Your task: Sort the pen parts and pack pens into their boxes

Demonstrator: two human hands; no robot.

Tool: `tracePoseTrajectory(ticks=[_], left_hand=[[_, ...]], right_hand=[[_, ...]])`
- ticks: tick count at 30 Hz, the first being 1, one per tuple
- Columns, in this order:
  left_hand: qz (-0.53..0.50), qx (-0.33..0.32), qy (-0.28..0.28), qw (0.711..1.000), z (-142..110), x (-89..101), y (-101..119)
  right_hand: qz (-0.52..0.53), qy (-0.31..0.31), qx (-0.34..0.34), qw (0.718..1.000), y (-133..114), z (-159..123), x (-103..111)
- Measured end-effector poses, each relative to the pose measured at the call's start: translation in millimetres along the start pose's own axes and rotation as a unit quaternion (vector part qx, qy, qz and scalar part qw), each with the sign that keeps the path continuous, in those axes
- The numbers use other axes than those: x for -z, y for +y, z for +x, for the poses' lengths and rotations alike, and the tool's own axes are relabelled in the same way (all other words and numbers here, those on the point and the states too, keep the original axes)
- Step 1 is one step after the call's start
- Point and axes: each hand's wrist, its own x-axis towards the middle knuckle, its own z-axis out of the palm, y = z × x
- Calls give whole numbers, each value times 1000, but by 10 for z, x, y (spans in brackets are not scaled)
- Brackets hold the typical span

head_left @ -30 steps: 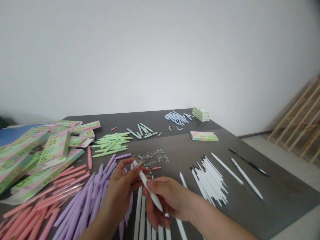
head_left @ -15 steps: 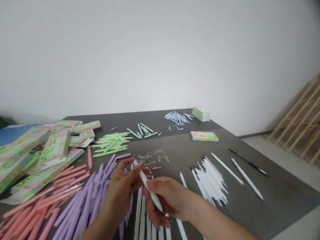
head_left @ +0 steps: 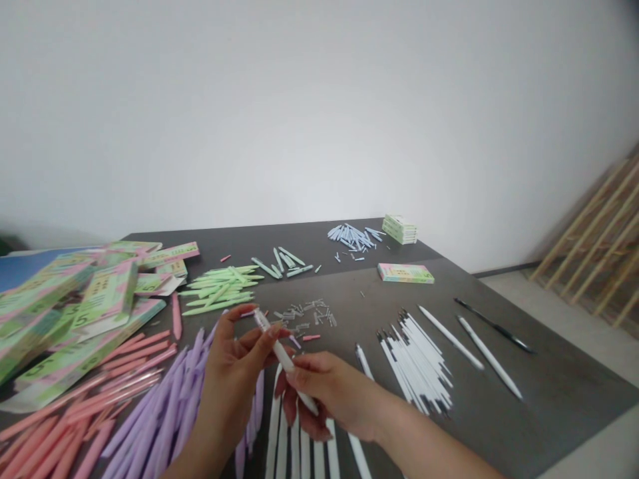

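Note:
A white pen [head_left: 282, 354] is held at a slant between both hands, above the table. My left hand [head_left: 244, 352] is closed on its upper end, with thumb and fingers pinching near the tip. My right hand [head_left: 319, 389] grips the lower part of the barrel between thumb and fingers. Under the hands lies a row of white pen barrels [head_left: 294, 449]. Left of them is a heap of purple pen barrels [head_left: 167, 406]. Just beyond the hands, small clear and metallic pieces [head_left: 304, 314] are scattered.
White refills with dark tips [head_left: 417, 359] lie right of the hands, beside white pens [head_left: 489, 356] and a black pen [head_left: 496, 324]. Pink barrels [head_left: 54, 436], green barrels [head_left: 222, 289] and cardboard pen boxes [head_left: 107, 296] cover the left. Blue parts [head_left: 352, 235] and stacked boxes [head_left: 400, 229] stand far back.
Both hands have shifted slightly left with the pen. The pen's upper end has risen a little, and my left thumb now lies lower along it.

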Motion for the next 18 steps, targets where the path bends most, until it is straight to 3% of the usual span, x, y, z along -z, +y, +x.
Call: tracePoseTrajectory(ticks=[4, 9, 18], left_hand=[[21, -8, -10, 1000, -1, 29, 8], [6, 14, 0, 1000, 45, 43, 17], [-2, 48, -7, 999, 49, 59, 48]], right_hand=[[-116, 55, 26, 991, 1, -6, -17], [-211, 76, 50, 973, 7, 3, -1], [-239, 18, 76, 968, -24, 8, 36]])
